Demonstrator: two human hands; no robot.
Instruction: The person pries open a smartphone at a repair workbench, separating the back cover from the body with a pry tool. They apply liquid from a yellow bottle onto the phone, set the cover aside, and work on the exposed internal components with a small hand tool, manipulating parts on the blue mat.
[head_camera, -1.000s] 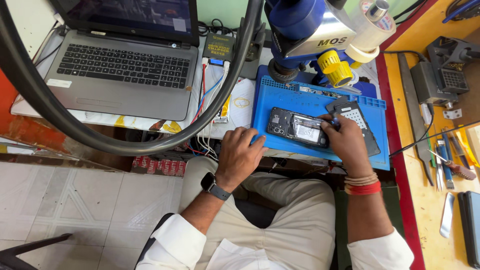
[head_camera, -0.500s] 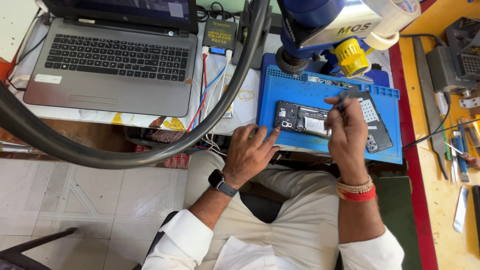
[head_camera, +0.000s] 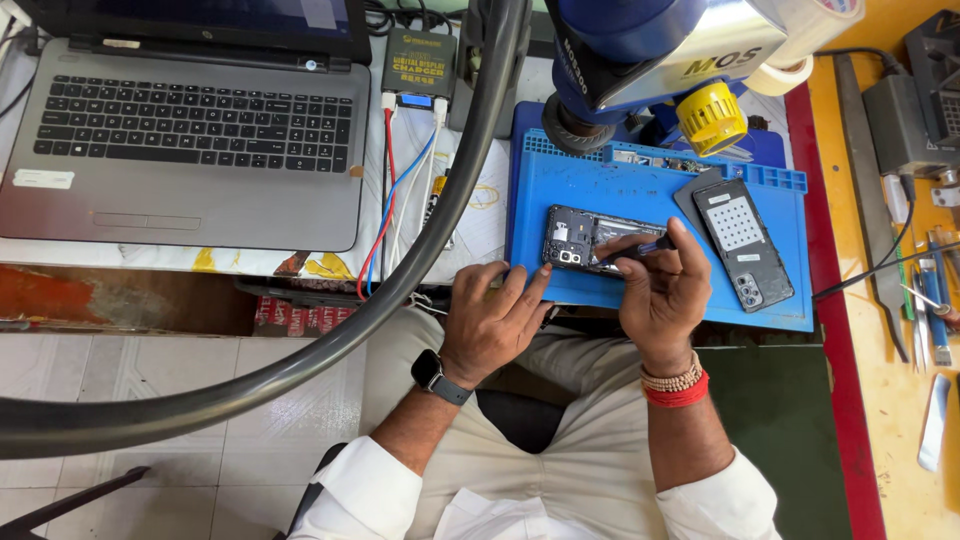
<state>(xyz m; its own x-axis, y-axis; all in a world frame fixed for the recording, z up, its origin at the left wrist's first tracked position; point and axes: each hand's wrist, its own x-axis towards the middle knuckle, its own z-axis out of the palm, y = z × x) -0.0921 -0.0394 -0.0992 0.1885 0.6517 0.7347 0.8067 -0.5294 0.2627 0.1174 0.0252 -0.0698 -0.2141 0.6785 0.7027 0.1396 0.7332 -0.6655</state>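
An opened dark phone (head_camera: 580, 236) with its insides showing lies on a blue work mat (head_camera: 640, 180). My right hand (head_camera: 662, 292) pinches a small dark-handled tool (head_camera: 645, 247) whose tip rests on the phone's right part. My left hand (head_camera: 492, 322), with a black watch on the wrist, rests at the mat's front left edge, its fingertips touching the phone's near left corner. The phone's detached back cover (head_camera: 742, 243) lies on the mat to the right of my right hand.
A grey laptop (head_camera: 190, 140) sits at the left. A small black charger box (head_camera: 418, 68) with red, blue and white cables stands behind the mat. A blue microscope head (head_camera: 650, 50) with a yellow knob hangs above it. A thick black hose (head_camera: 400, 270) crosses the view. Hand tools (head_camera: 915, 300) lie at the right.
The view has shifted and come closer. My right hand has moved down and left, so the tool tip is now on the phone. My left hand has reached up to the phone's corner.
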